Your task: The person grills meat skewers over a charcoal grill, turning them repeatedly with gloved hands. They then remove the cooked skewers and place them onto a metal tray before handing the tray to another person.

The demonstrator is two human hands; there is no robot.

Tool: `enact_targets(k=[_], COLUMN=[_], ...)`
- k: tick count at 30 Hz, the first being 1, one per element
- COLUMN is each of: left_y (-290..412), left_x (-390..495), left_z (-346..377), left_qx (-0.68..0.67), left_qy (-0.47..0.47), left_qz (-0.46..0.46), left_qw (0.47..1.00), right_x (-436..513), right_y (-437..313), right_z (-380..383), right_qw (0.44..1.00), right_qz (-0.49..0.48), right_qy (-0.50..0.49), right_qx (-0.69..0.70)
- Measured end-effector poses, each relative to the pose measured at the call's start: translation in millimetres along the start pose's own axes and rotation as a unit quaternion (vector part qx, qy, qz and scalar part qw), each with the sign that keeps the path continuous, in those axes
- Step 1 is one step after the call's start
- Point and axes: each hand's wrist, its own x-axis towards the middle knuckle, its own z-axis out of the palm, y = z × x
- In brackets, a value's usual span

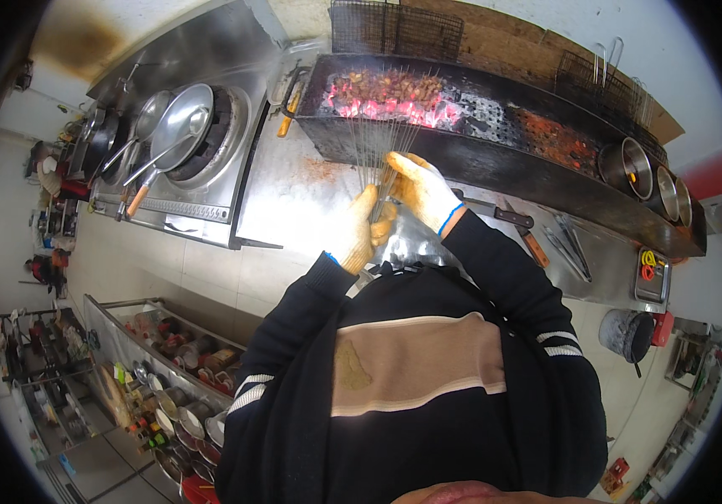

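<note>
My left hand (pixel 364 230), in a stained knit glove, is closed around the near ends of a fanned bundle of metal skewers (pixel 370 148). My right hand (pixel 416 186), gloved alike, touches the right side of the bundle with its fingers bent; how firmly it holds them is hidden. At the far ends, browned chunks of meat (pixel 389 87) lie over glowing charcoal (pixel 411 113) at the left part of a long metal grill (pixel 493 151). A little smoke hangs above the skewers.
Left are a wok (pixel 183 126) with a ladle on a stove (pixel 210 205) and a yellow-handled tool (pixel 289 114). Right lie a wooden-handled knife (pixel 515 217), metal tongs (pixel 572 249) and a small tray (pixel 653 286). Metal pots (pixel 637 167) stand on the grill's right end.
</note>
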Motion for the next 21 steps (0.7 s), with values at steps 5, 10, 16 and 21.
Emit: enact_targets(k=[5, 10, 16, 21], left_y=[-1, 0, 0, 2], left_x=[-2, -5, -5, -5], left_z=[6, 10, 6, 8], left_qx=[0.008, 0.013, 0.031, 0.054], left_qy=[0.029, 0.038, 0.025, 0.032], left_qz=[0.024, 0.041, 0.037, 0.047], left_qw=[0.999, 0.998, 0.999, 0.997], right_x=[8, 7, 3, 9], right_y=[6, 10, 6, 4], right_z=[-8, -13, -7, 2], right_qw=[0.997, 0.983, 0.98, 0.995], right_qz=[-0.035, -0.071, -0.074, -0.028], right_qy=[0.037, 0.09, 0.081, 0.038], right_qx=[-0.049, -0.143, -0.166, -0.085])
